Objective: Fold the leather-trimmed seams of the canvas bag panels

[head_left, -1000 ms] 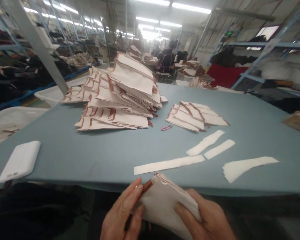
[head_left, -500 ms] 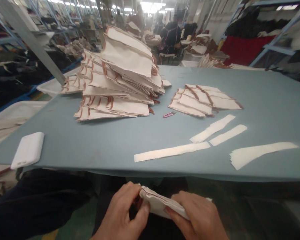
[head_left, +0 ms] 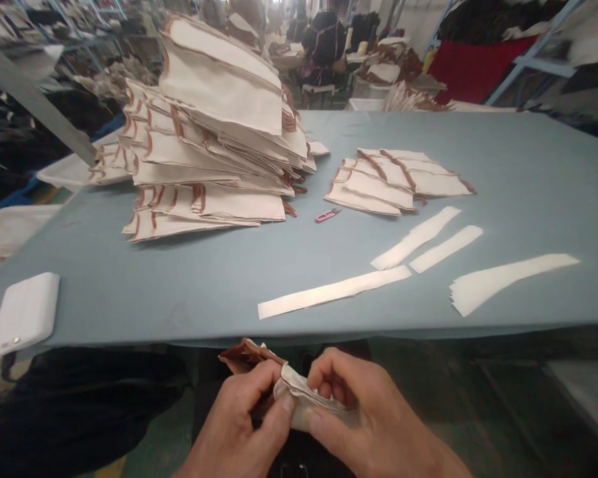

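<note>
Below the table's front edge, a folded cream fabric piece (head_left: 303, 392) with brown edging is held between both hands. My left hand (head_left: 244, 418) pinches its left end, where brown trim (head_left: 246, 355) sticks up behind the fingers. My right hand (head_left: 369, 411) grips the layers from the right, thumb in front and fingers curled behind. On the table (head_left: 189, 285) beyond, cream strips (head_left: 333, 291) lie flat, with a fanned bundle of strips (head_left: 498, 282) to their right. Small pink snips (head_left: 327, 215) lie near the middle.
A tall pile of cream pieces with brown edges (head_left: 219, 126) stands at the left back; a smaller spread (head_left: 398, 180) lies right of it. A white device (head_left: 24, 312) sits at the left front corner. Beyond the table, a person (head_left: 323, 46) is seated.
My right hand has moved left, closer to my left hand, along the fabric. Brown trim now shows above my left hand. The view has shifted slightly, so the table's contents appear further left.
</note>
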Demonstrator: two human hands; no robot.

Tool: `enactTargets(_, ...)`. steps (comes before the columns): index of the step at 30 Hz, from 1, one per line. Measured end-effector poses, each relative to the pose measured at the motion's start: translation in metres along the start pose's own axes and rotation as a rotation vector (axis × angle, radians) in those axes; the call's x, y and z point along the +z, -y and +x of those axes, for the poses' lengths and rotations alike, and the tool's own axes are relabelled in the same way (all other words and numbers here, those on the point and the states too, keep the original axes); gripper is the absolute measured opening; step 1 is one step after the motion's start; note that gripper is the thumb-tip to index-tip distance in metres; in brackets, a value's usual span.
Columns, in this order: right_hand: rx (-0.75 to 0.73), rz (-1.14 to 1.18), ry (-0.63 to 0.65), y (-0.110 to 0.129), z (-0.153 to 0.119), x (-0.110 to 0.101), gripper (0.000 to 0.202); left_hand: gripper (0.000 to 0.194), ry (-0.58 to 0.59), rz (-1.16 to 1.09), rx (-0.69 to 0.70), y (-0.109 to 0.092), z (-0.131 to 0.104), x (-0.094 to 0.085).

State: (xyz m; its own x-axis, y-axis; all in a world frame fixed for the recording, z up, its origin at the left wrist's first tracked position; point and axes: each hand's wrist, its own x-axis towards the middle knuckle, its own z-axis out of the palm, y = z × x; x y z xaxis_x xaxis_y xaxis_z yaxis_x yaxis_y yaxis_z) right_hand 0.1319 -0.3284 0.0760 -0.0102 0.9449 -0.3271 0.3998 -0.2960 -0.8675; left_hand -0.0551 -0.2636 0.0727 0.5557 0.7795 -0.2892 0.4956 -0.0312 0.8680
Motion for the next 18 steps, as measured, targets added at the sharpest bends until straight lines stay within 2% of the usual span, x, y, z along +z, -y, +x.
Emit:
enactTargets(3, 0.068, 0.230, 0.166, 0.007, 0.015, -0.003, 0.022, 0.026, 0.006, 0.032, -0.001, -0.002, 0.000, -0.007)
enactTargets(6, 0.068, 0.324, 0.265, 0.005, 0.031, -0.004, 0.027, 0.025, 0.028, 0.033, -0.038, -0.002, 0.000, -0.012)
enactTargets(11, 0.035, 0.291, 0.247, 0.005, 0.050, -0.002, 0.020, 0.022, 0.037, -0.050, -0.039, -0.004, 0.007, -0.015)
enactTargets(15, -0.038, 0.360, 0.214, 0.002, 0.050, 0.001, 0.025, 0.021, 0.022, -0.043, -0.020, -0.004, 0.011, -0.017)
enactTargets(18, -0.042, 0.371, 0.213, -0.001, 0.046, 0.001, 0.028, 0.019, 0.053, -0.026, -0.026, -0.001, 0.012, -0.020)
